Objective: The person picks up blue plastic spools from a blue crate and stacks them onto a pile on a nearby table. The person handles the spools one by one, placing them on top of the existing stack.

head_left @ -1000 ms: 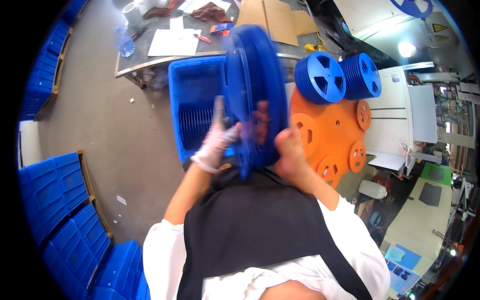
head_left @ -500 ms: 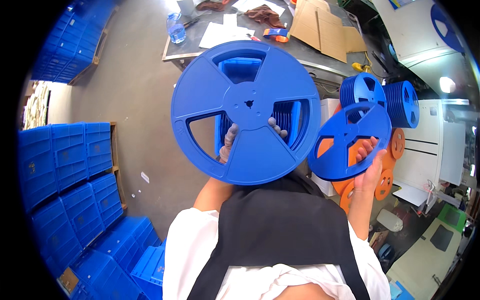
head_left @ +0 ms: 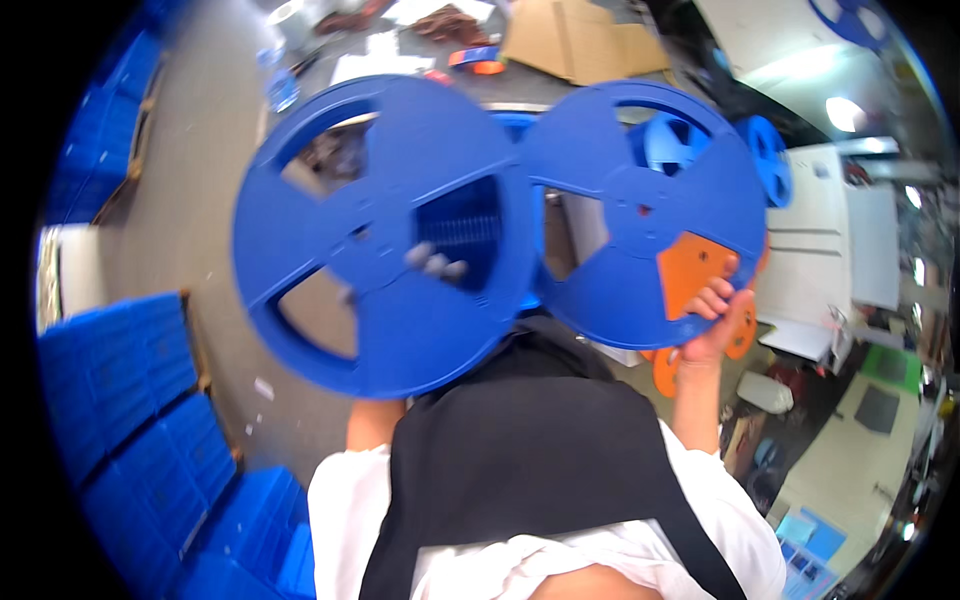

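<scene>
My left hand (head_left: 436, 262) is behind a large blue plastic reel (head_left: 385, 330), gripping it from below. Its grey-covered fingertips show through one of the reel's cut-out windows, while the palm is hidden. A second blue reel piece (head_left: 590, 300) is in my right hand (head_left: 712, 318), whose bare fingers and thumb pinch its lower right rim. Both discs face up toward me side by side, their near edges meeting or slightly overlapping; whether they touch I cannot tell. Through a window of the left disc, a dark blue ribbed row (head_left: 458, 228) shows below.
Stacked blue crates (head_left: 120, 350) line the left side. Ahead is a worktable with cardboard (head_left: 570, 40), a tape roll (head_left: 478, 60) and a water bottle (head_left: 283, 92). On the right are orange reels (head_left: 690, 270), more blue reels (head_left: 768, 160) and a white cabinet (head_left: 815, 235).
The left-hand reel has moved left and tilted. My right hand has brought its disc up and left, turning its face more toward me, beside the other. The view has shifted right.
</scene>
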Tool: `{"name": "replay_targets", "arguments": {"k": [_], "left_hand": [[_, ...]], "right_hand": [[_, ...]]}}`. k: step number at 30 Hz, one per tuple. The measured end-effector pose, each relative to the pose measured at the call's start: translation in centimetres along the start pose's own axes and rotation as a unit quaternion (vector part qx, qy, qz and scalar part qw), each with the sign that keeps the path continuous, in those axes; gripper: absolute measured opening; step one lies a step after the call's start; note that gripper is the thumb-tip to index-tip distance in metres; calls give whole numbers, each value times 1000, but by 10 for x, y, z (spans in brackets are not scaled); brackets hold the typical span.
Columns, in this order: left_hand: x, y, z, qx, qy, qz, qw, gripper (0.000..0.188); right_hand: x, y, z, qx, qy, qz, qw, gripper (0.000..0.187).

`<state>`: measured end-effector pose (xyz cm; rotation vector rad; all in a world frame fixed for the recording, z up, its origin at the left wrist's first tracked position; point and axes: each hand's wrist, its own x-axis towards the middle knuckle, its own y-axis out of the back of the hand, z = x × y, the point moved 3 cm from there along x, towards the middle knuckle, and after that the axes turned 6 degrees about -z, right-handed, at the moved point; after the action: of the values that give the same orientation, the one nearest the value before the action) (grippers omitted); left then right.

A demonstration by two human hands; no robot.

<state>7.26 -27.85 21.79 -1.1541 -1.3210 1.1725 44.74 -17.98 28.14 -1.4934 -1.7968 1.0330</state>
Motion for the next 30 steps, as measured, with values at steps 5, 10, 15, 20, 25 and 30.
{"name": "replay_targets", "arguments": {"k": [5, 10, 15, 20, 25, 30], "left_hand": [[3, -3, 32, 30, -14, -196, 980, 61], [-4, 2, 51, 116, -31, -126, 985, 73], [-1, -27, 25, 227, -15, 54, 972, 66], [18, 38, 14, 326, 84, 97, 937, 48], [31, 7, -54, 222, 111, 110, 962, 52], [9, -5, -49, 93, 140, 67, 983, 60]], "right_hand": [[9, 1, 0, 86, -14, -46, 995, 56], [10, -9, 3, 147, -14, -59, 987, 55], [18, -41, 14, 49, -1, -15, 999, 55], [39, -142, 88, -239, -55, -197, 949, 56], [3, -208, 175, -604, 16, -402, 688, 66], [-18, -204, 207, -554, -45, -456, 695, 66]]}}
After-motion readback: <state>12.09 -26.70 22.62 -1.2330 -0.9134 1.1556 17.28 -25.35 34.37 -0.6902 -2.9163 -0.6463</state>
